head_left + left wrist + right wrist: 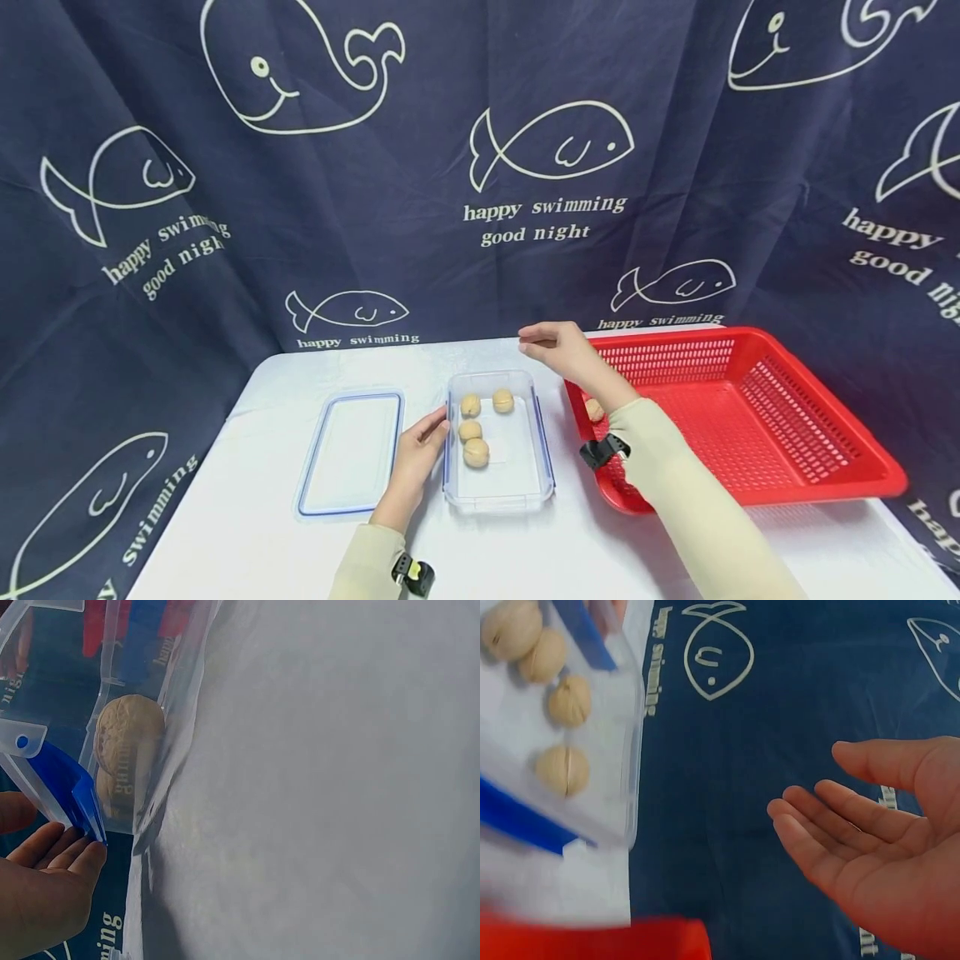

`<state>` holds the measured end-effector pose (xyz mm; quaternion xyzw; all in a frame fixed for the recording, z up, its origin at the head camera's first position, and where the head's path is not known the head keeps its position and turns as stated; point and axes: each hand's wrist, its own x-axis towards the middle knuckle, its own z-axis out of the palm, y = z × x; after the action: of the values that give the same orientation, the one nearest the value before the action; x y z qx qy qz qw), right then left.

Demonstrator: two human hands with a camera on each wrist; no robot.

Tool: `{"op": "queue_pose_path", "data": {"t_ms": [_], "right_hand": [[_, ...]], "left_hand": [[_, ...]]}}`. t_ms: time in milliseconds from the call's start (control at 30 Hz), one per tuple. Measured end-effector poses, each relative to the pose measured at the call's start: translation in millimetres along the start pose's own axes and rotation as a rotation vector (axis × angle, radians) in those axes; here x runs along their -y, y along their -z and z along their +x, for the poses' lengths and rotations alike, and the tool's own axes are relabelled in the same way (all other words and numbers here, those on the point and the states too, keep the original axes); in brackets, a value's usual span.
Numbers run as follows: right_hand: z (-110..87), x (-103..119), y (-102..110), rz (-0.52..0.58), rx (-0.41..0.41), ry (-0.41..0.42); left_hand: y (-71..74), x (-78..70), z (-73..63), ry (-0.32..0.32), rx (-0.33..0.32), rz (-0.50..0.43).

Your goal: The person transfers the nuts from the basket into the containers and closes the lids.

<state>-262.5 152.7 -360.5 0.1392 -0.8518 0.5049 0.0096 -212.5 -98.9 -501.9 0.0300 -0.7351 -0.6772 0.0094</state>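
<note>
- Head view: the left hand [417, 454] is lying on the white tabletop [247, 533] with its fingers [432, 422] straight and relaxed, their tips touching the left wall of the clear rectangular plastic container with blue clips [498, 492]; they are gripping nothing.
- Four round tan walnuts [476, 452] are sitting inside that container, just right of the left fingers, three in a column and one further right.
- The clear flat lid with a blue seal rim [350, 451] is lying on the tabletop just left of the left hand.
- The right hand [561, 348] is hovering above the container's far right corner, fingers loosely extended and holding nothing.
- The red perforated plastic basket [750, 417] is sitting to the right of the right hand, with another walnut [594, 409] showing in its near left corner beneath the wrist.
- A dark blue curtain printed with white whales [480, 167] is hanging behind the tabletop.
- Left wrist view: the left fingers [64, 851] are lying straight, touching a blue clip [64, 787] on the container wall; a walnut [129, 739] is showing through the clear wall just beyond them.
- Right wrist view: the right hand [885, 847] is showing an open palm, its fingers [825, 814] slightly curved and empty; the container with its four walnuts [562, 769] is lying well to the left of them.
</note>
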Motion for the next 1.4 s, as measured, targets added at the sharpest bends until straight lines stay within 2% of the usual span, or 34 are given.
{"op": "queue_pose_path", "data": {"t_ms": [267, 500, 1000, 1200, 1400], "right_hand": [[-11.9, -18.4, 31.9, -0.026, -0.037, 0.001], [-22.7, -30.2, 57.3, -0.057, -0.051, -0.03], [-31.5, -73.8, 95.1, -0.092, -0.054, -0.088], [-30.5, -94.1, 110.2, -0.04, -0.006, -0.161], [-28.2, -113.3, 119.2, -0.01, 0.094, -0.25]], "left_hand": [[1.2, 4.7, -2.0, 0.01, -0.003, 0.01], [1.5, 5.6, -3.2, 0.002, -0.001, 0.017], [-0.2, 5.3, -4.9, 0.014, 0.002, 0.019], [-0.3, 3.7, -1.9, 0.01, 0.005, 0.02], [-0.7, 1.7, 0.0, 0.009, 0.003, 0.018]]}}
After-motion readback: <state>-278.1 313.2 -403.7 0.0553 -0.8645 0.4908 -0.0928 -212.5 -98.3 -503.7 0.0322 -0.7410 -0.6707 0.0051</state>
